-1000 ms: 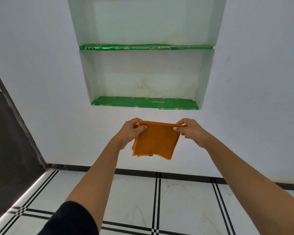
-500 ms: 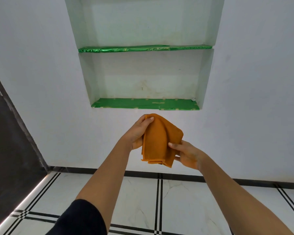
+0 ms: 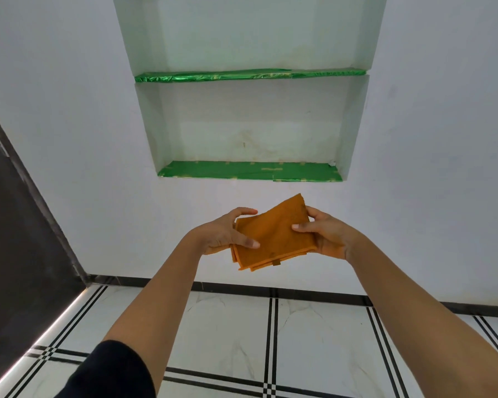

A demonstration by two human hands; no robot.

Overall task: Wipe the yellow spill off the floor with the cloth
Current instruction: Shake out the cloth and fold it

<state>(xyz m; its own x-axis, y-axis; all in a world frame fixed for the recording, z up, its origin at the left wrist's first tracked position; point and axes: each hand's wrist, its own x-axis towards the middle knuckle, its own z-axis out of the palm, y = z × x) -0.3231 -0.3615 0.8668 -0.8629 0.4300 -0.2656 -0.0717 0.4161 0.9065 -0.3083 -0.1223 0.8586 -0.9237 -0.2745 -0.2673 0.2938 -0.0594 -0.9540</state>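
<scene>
Cloth folded, long axis lower-L to upper-R, L hand pinching low end, R hand gripping high end

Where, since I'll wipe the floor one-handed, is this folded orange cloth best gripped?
Probably at the stacked loose edges by the small tag, coming from the near side, thumb on top, fingers underneath. The orange cloth is folded into a flat pad, so pinching there keeps its layers together and leaves the broad face free for wiping.
</scene>
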